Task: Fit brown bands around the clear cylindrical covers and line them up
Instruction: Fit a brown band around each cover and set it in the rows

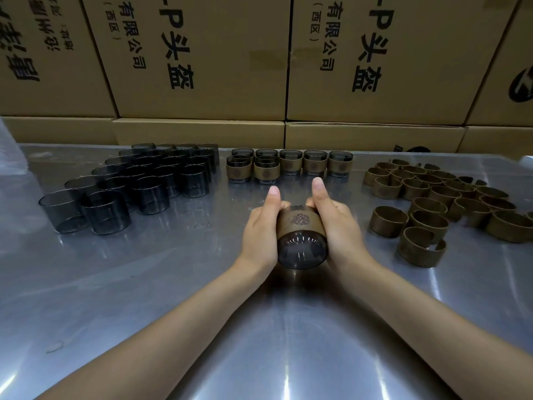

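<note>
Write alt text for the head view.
Both hands, left and right, hold a banded cover over a metal table. Bare covers stand left, finished ones line the back, loose bands lie right, before boxes.

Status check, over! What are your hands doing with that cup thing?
Left hand and right hand both grip one clear cover, brown band already on. Banded row waits behind. Nothing in the way.
</note>
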The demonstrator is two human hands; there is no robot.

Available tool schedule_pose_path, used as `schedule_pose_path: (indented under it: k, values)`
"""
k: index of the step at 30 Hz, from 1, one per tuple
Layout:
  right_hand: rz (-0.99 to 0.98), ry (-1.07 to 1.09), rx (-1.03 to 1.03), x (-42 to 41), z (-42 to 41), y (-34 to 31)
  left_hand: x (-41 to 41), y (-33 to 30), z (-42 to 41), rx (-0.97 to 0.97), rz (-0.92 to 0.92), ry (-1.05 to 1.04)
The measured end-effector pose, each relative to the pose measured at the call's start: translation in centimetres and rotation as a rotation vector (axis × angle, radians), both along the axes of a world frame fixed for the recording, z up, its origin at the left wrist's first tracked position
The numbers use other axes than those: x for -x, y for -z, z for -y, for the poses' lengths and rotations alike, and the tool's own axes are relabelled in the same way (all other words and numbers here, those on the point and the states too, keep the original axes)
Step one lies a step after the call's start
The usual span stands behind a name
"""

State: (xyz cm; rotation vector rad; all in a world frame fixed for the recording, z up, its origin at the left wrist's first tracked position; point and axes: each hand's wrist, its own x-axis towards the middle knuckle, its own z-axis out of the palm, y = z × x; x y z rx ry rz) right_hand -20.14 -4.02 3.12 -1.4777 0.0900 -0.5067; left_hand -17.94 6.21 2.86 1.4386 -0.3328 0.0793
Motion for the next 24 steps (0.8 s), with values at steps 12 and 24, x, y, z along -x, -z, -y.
schedule_pose_path:
  k: [12, 24]
  values:
    - [0.175, 0.258, 0.576, -0.7, 2.4, 1.3, -2.8, 1.4, -1.7, -0.583, 0.531, 0.154]
    - [-0.092, 0.253, 0.272, -2.7, 3.7, 2.3, -10.1, 1.7, 1.4, -0.792, 0.667, -0.024]
